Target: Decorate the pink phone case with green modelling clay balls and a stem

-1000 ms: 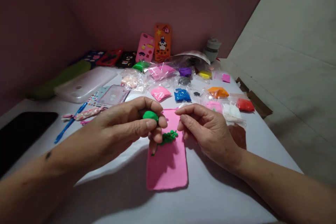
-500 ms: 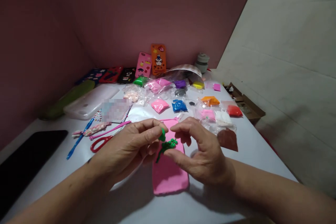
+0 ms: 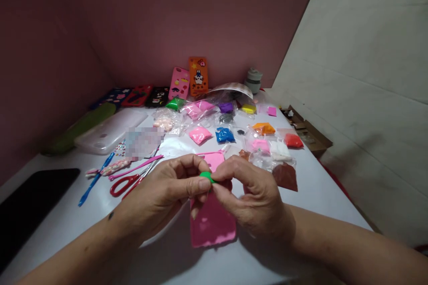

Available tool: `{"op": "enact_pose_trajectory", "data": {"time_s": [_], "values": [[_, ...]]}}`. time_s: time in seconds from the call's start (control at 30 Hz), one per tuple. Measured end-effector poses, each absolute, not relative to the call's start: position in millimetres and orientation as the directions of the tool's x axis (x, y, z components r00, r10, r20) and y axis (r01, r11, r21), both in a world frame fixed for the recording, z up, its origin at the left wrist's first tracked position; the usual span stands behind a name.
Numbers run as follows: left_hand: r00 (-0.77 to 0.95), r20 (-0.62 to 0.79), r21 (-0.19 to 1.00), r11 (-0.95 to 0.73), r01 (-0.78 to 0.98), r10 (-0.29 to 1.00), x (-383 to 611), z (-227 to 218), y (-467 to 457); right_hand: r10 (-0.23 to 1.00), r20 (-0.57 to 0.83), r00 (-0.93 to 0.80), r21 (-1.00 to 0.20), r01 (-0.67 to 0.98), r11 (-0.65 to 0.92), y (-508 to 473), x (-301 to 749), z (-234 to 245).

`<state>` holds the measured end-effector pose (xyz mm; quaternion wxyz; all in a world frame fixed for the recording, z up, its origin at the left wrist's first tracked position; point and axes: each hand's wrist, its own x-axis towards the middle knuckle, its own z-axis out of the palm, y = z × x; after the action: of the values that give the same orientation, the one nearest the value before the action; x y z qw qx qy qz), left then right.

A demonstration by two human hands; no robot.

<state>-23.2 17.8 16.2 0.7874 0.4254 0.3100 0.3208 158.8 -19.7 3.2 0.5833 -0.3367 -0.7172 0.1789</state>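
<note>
A small lump of bright green clay (image 3: pixel 207 177) is pinched between my two hands. My left hand (image 3: pixel 180 187) grips it from the left with thumb and forefinger. From the right, the thumb and forefinger of my right hand (image 3: pixel 249 191) close on its other side. Below them a pink phone case (image 3: pixel 214 227) lies flat on the white table. My hands cover the middle of the case, so the green clay pieces there are hidden.
Red-handled scissors (image 3: pixel 123 185), a blue tool (image 3: pixel 95 180) and a black mat (image 3: pixel 33 213) lie to the left. Bagged clay, including a blue pack (image 3: pixel 224 135) and a brown pack (image 3: pixel 285 176), spreads behind and right. Decorated cases, one orange (image 3: pixel 198 75), stand at the back.
My right hand has moved in from the right, and its thumb and forefinger have closed on the green clay that my left hand was holding. The view has shifted slightly.
</note>
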Motion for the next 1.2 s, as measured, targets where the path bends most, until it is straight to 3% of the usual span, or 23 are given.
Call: {"op": "enact_pose_trajectory", "data": {"time_s": [0.2, 0.4, 0.5, 0.57, 0.67, 0.77, 0.83, 0.9, 1.0, 1.1, 1.2], "values": [[0.610, -0.195, 0.882, 0.409, -0.233, 0.768, -21, 20, 18, 0.854, 0.519, -0.023, -0.846, 0.131, 0.517, -20, 161, 9], [0.578, -0.115, 0.941, 0.275, -0.198, 0.808, -23, 19, 14, 0.975, 0.215, -0.051, -0.964, -0.170, 0.204, -15, 162, 11], [0.512, 0.001, 0.994, 0.057, -0.098, 0.859, -23, 19, 10, 0.981, 0.134, -0.138, -0.954, -0.285, 0.090, -14, 163, 11], [0.457, 0.148, 0.984, -0.176, 0.019, 0.877, -23, 16, 9, 0.981, 0.073, -0.181, -0.958, -0.286, 0.019, -14, 165, 12], [0.463, 0.392, 0.822, -0.529, 0.213, 0.795, -25, 8, 11, 0.980, -0.012, -0.199, -0.967, -0.246, -0.062, -12, 167, 11], [0.518, 0.481, 0.652, -0.684, 0.327, 0.707, -26, 1, 13, 0.980, -0.035, -0.194, -0.975, -0.209, -0.076, -11, 167, 10], [0.516, 0.458, 0.655, -0.667, 0.355, 0.724, -26, 2, 11, 0.986, 0.008, -0.166, -0.989, -0.145, -0.017, -10, 167, 10], [0.491, 0.361, 0.772, -0.549, 0.320, 0.793, -27, 10, 8, 0.988, 0.094, -0.124, -0.994, -0.067, 0.086, -8, 168, 11], [0.499, 0.071, 0.990, -0.121, 0.068, 0.864, -31, 31, 7, 0.990, 0.138, -0.024, -0.989, -0.054, 0.137, -1, 174, 12], [0.500, -0.042, 0.958, 0.177, -0.227, 0.865, -37, 43, 14, 0.998, 0.006, -0.060, -0.966, -0.260, -0.010, 5, 180, 12], [0.504, -0.063, 0.923, 0.243, -0.298, 0.861, -37, 40, 25, 0.960, -0.096, -0.263, -0.873, -0.441, -0.208, 7, 180, 10]]}}
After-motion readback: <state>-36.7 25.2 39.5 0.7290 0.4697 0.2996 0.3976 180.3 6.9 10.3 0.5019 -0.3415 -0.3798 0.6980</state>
